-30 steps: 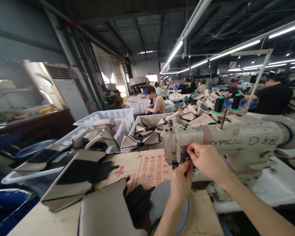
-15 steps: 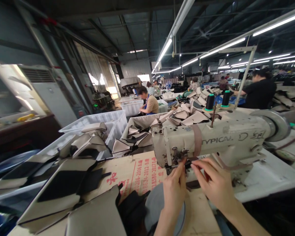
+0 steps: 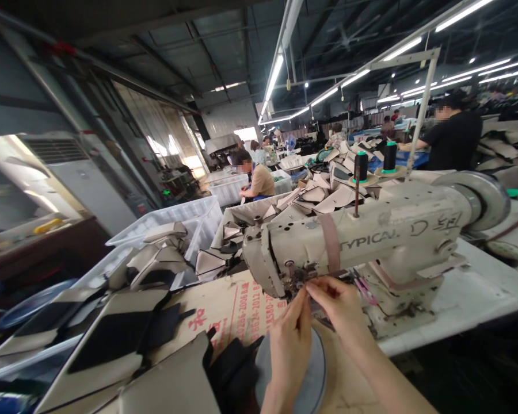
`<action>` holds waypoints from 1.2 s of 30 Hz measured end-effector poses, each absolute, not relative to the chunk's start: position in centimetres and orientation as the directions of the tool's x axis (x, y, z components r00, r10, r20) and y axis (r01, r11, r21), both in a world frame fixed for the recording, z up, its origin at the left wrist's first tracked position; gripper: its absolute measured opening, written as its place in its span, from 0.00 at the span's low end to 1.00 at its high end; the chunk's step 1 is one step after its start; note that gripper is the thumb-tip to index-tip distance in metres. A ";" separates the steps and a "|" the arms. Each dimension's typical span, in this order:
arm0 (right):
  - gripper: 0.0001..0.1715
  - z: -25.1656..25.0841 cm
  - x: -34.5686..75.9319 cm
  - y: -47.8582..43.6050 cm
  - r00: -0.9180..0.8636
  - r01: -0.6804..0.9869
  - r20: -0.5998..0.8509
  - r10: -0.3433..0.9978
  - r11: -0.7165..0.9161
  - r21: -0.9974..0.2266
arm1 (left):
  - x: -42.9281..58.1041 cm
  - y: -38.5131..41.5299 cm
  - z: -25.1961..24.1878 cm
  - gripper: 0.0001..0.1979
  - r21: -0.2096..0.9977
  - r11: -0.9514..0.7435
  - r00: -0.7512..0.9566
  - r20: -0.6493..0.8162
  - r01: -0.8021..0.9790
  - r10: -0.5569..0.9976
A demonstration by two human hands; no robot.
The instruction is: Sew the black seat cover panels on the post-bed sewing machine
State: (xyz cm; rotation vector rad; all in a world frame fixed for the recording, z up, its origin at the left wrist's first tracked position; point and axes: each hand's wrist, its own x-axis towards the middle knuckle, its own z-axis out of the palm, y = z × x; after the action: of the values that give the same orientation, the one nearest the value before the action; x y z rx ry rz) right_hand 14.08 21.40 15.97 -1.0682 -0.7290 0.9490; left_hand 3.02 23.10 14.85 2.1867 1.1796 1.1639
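Observation:
A cream sewing machine [image 3: 384, 224] stands in front of me, its head tilted in this view. Close to its needle area, my left hand [image 3: 290, 333] is closed with thumb and fingers pinched together. My right hand [image 3: 339, 305] pinches at the same spot, its fingertips meeting those of the left. Whatever lies between the fingertips is too small to make out. Under my left wrist sits a round grey disc [image 3: 316, 368]. A pink-handled tool [image 3: 365, 287] rests against the machine, just beyond my right hand.
Beige and black sewn pieces [image 3: 168, 376] pile up at left on the board with red print [image 3: 242, 305]. White plastic bins [image 3: 207, 224] stand behind them. Two black thread cones [image 3: 361, 167] rise behind the machine. Co-workers [image 3: 261, 178] sit and stand farther back.
Both hands have come closer together, the right moving left until the fingertips meet. The view has shifted, and the pink-handled tool now shows beside the right hand.

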 end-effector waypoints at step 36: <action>0.13 16.8 12.9 20.5 0.381 0.104 0.336 0.861 0.321 -0.941 | 2.3 22.3 14.9 0.22 0.590 -0.539 0.203 0.540 0.601 0.817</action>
State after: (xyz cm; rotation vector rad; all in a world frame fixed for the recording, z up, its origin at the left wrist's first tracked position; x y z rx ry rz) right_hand 12.88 20.53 16.84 -1.1475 -1.0784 0.6506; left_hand 2.28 22.25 14.88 2.2292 1.3490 1.2493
